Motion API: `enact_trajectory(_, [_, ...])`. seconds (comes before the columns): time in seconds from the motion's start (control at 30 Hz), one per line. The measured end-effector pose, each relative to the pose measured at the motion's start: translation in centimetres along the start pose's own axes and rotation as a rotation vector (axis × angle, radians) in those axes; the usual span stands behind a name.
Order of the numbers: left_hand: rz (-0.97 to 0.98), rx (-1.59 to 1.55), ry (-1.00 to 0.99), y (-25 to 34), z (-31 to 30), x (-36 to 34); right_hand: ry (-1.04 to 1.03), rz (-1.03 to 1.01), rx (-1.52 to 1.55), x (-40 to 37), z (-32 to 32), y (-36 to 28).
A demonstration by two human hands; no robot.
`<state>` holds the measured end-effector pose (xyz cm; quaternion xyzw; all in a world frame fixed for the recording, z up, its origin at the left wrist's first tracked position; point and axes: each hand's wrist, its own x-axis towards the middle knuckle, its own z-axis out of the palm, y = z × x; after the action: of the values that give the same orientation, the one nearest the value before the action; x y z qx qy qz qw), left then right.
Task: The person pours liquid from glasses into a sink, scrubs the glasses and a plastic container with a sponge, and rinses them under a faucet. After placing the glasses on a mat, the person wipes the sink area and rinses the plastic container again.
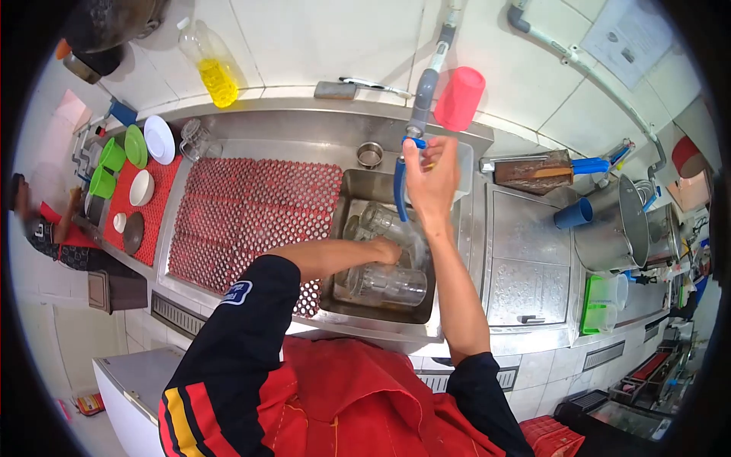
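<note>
My right hand (431, 183) is raised to the grey water pipe (426, 87), its thumb and fingers closed on the blue tap handle (415, 142). A short blue hose (400, 190) hangs below the tap over the steel sink (381, 183). Down in the sink, my left hand (385, 250) is curled into a fist among clear glass mugs or jars. One glass vessel (400, 286) lies on its side below that hand; another glass vessel (378, 218) lies above it. What the left fingers hold, if anything, is hidden.
A red perforated mat (255, 206) covers the left drainboard. A small steel bowl (370, 154) sits behind the sink. Beside the pipe stands a pink cup (460, 99); a clear plastic container (463, 171) is behind my right hand. Another person (57, 228) stands at far left.
</note>
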<state>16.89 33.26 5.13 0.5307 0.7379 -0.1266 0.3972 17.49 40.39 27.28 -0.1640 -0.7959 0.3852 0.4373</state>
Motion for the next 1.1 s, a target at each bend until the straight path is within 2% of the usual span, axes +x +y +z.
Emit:
enact_trajectory(0.07, [-0.008,0.016,-0.023,0.2,0.6,0.0,-0.143,-0.221,-0.409,1.5,-3.0,-1.1])
enact_trajectory(0.1, [-0.026,0.004,-0.019,0.5,0.7,-0.5,-0.272,-0.232,-0.541,2.0,-3.2,-1.3])
enact_trajectory(0.23, [0.031,0.035,-0.055,1.8,-2.1,-4.4,-0.133,-0.31,-0.675,3.0,-2.8,-3.2])
enact_trajectory(0.33, [0.119,0.012,-0.124,1.6,-2.4,-5.5,-0.52,-0.23,-0.685,4.3,-1.9,-2.7])
enact_trajectory(0.43, [0.131,-0.023,-0.099,1.2,-2.5,-7.2,-0.418,-0.048,-0.65,4.4,-0.9,-3.2])
enact_trajectory(0.53, [0.099,0.002,-0.312,1.1,-4.3,-9.7,-0.472,0.176,-0.458,5.2,0.7,-1.0])
enact_trajectory(0.63, [0.076,-0.034,-0.271,-1.0,-4.1,-10.6,-0.576,0.419,-0.149,5.7,-0.5,-1.3])
enact_trajectory(0.73, [0.096,-0.01,-0.059,-5.0,-2.3,-10.3,-0.8,0.557,0.109,7.5,-2.9,1.9])
enact_trajectory(0.8, [0.125,-0.032,0.13,-5.7,-3.6,-15.7,-0.781,0.324,-0.202,9.1,-3.0,7.5])
enact_trajectory(0.83, [0.156,-0.143,0.074,-6.6,-4.0,-17.7,-0.765,0.21,-0.355,9.4,-2.5,11.0])
enact_trajectory(0.87, [0.188,-0.255,0.017,-7.9,-3.9,-19.1,-0.854,0.03,-0.582,9.0,-1.3,15.5])
enact_trajectory(0.9, [0.164,-0.244,0.21,-9.4,-2.5,-20.0,-0.928,-0.156,-0.805,8.7,0.2,19.0])
enact_trajectory(0.93, [0.142,-0.232,0.402,-10.2,-0.4,-20.7,-1.061,-0.075,-0.858,7.9,1.4,19.9])
enact_trajectory(0.97, [0.127,-0.357,0.551,-10.3,0.1,-21.8,-1.187,0.008,-0.907,6.8,2.5,20.4])
enact_trajectory(1.0, [0.116,-0.481,0.691,-10.5,0.6,-22.9,-1.102,0.131,-0.905,5.0,3.2,21.5])
enact_trajectory(1.03, [0.064,-0.694,0.653,-11.1,1.7,-23.5,-1.014,0.248,-0.901,3.7,4.1,22.7])
enact_trajectory(1.1, [0.065,-0.896,0.653,-11.6,2.9,-24.7,-1.031,0.348,-0.918,2.5,6.2,27.1])
